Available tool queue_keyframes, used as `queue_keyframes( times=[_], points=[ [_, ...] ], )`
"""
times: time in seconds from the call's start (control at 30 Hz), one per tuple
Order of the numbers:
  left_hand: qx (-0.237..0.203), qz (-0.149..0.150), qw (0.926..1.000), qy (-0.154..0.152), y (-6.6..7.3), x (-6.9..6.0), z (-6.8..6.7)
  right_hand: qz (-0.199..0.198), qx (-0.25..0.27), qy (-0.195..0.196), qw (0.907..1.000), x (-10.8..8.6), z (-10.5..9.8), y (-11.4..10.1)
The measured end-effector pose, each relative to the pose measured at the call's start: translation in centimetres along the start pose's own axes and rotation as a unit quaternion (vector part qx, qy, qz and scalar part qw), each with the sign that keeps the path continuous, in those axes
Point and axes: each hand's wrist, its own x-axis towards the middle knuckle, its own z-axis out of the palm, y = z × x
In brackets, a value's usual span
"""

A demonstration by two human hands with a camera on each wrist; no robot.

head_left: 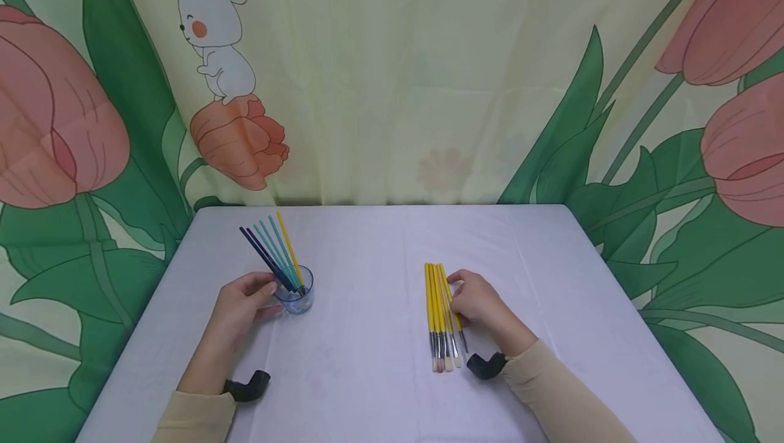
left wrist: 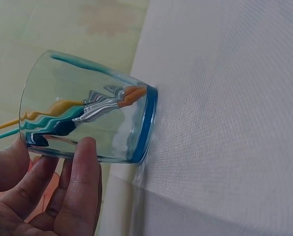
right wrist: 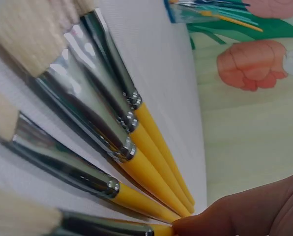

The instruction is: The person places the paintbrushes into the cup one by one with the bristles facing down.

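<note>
Left hand (head_left: 243, 301) grips the tumbler (head_left: 299, 304), likely steadying it, nearer the bench's (head_left: 355, 361) left edge; right hand (head_left: 478, 301) pinches a yellow paintbrush (head_left: 447, 286).

Head view: fairly bright, flat, diffuse light; can't call its direction. I get faint, soft-edged shadows on the white tablecloth (head_left: 361, 361) beside my sleeves (head_left: 566, 392). Curtain (head_left: 380, 89) reads warm, cloth cool. My left-wrist view runs dimmer and greyer; the clear cup (left wrist: 109, 140) carries small highlights along its base, and its wall bends the brushes (left wrist: 102, 110) into zigzags. My left hand (left wrist: 63, 206) looks muted but sharp enough to show skin creases. Right-wrist view: glare streaks on the metal ferrules (right wrist: 82, 93), nearest bristles (right wrist: 26, 34) soft at the left border, my right hand (right wrist: 254, 206) dull and shaded.
</note>
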Motion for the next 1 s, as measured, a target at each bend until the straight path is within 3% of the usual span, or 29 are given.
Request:
queue_keyframes(
  times=[0.2,0.5,0.77,1.0],
  points=[
    [-0.002,-0.003,1.0000,0.000,0.0,0.0,-0.1,-0.013,0.092,-0.019,0.9955,0.3,-0.1,0.2],
    [0.000,0.002,1.0000,0.001,-0.2,0.2,0.0,-0.050,0.188,-0.050,0.9796,0.5,0.5,-1.1],
    [-0.002,-0.003,1.0000,0.004,0.0,0.2,0.1,-0.091,0.273,-0.071,0.9551,0.2,1.7,-3.4],
    [-0.004,-0.004,1.0000,0.005,0.0,0.2,0.1,-0.107,0.313,-0.060,0.9419,0.1,3.0,-5.8]
  ],
)
